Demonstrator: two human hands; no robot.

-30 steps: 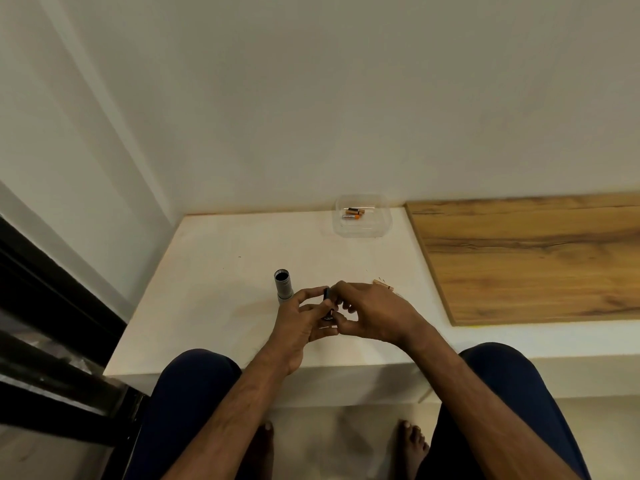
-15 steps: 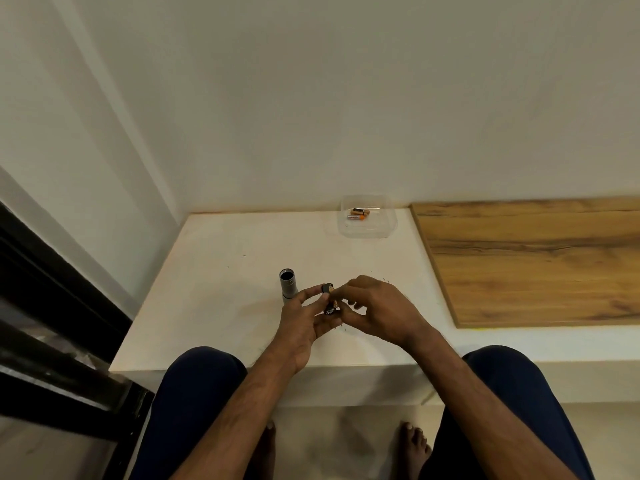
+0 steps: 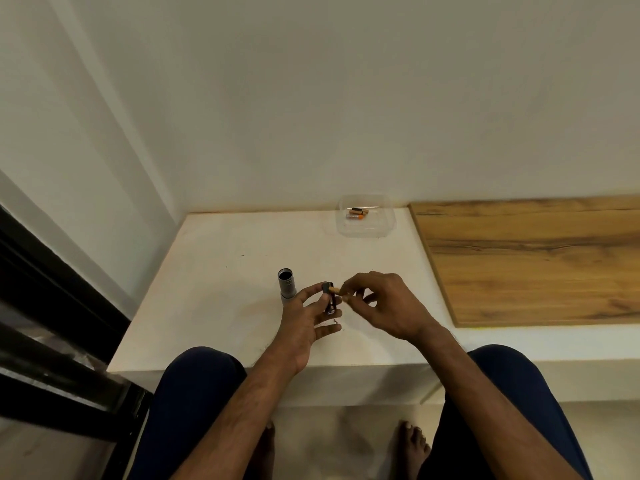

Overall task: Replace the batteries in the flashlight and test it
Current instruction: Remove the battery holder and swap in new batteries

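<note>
1. The flashlight body point(image 3: 286, 286) stands open-end up just beyond the left hand point(image 3: 309, 320), likely awaiting reloading.
2. That hand grips the dark battery holder point(image 3: 329, 298) steady.
3. The right hand point(image 3: 380, 303) pinches a battery point(image 3: 335, 290) at the holder's top.

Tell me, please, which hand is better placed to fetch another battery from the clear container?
The right hand, probably: the clear container lies ahead on its side, and the left hand is occupied holding the battery holder.
</note>
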